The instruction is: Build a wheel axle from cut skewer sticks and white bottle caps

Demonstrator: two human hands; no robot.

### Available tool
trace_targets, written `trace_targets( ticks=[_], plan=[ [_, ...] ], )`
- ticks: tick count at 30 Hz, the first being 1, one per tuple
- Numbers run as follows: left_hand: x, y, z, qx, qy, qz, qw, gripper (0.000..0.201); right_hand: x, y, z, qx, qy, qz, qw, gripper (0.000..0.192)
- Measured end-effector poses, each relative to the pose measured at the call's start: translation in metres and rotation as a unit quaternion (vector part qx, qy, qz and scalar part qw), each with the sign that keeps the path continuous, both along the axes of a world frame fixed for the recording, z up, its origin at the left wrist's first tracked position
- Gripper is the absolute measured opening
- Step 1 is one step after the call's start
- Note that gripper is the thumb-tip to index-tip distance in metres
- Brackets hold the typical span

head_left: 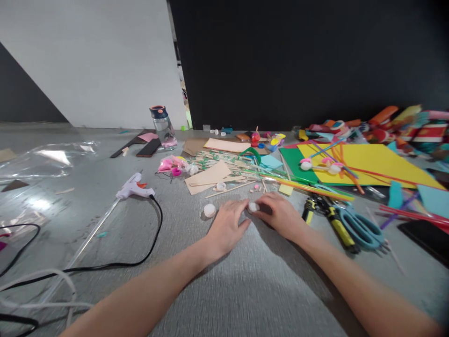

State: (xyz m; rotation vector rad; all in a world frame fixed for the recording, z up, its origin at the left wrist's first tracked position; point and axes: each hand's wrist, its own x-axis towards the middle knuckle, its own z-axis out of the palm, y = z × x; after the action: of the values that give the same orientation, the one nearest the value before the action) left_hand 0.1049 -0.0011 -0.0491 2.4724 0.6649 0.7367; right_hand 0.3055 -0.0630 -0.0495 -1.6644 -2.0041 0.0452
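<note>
Head view: both hands meet at centre on the grey table (245, 290); the left hand (226, 229) and right hand (280, 216) pinch a small white cap (253, 206) between narrowed fingertips. A second white cap (209, 210) lies at nine o'clock, blue scissors (361, 228) at three

**Plastic, paper and wood on a matt grey floor**

Under my arms the grey floor (252, 290) looks matt with a fine woven grain. The small white cap (253, 207) between my fingertips (245, 206) seems smooth plastic, like the second white cap (209, 210) to its left. The glue gun (133, 187) has a glossy plastic shell and a rubbery black cord (154, 243). Far left lies shiny clear film (52, 159). The yellow sheet (372, 168) is matt paper; the sticks (229, 188) are bare wood.
</note>
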Motion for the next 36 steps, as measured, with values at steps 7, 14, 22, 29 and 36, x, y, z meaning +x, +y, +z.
trace_targets(
  ticks=[7,14,22,29,36],
  plan=[
    [0.0,0.0,0.0,0.01,0.009,-0.004,1.0,0.041,0.001,0.002,0.001,-0.001,-0.001,0.006,1.0,0.021],
    [0.0,0.0,-0.004,0.015,0.001,0.013,1.0,0.047,0.002,0.0,0.001,-0.005,0.013,-0.002,1.0,0.025],
    [0.0,-0.001,-0.003,0.002,-0.013,0.002,1.0,0.05,-0.001,0.002,0.001,-0.006,0.029,0.024,0.999,0.019],
    [0.0,-0.001,-0.007,-0.018,-0.077,0.01,0.997,0.046,-0.002,0.005,-0.001,0.018,0.031,0.008,0.999,0.029],
    [-0.005,-0.001,0.034,-0.044,-0.26,0.052,0.963,0.028,0.021,-0.005,0.011,0.086,0.087,-0.093,0.988,0.033]
  ],
)
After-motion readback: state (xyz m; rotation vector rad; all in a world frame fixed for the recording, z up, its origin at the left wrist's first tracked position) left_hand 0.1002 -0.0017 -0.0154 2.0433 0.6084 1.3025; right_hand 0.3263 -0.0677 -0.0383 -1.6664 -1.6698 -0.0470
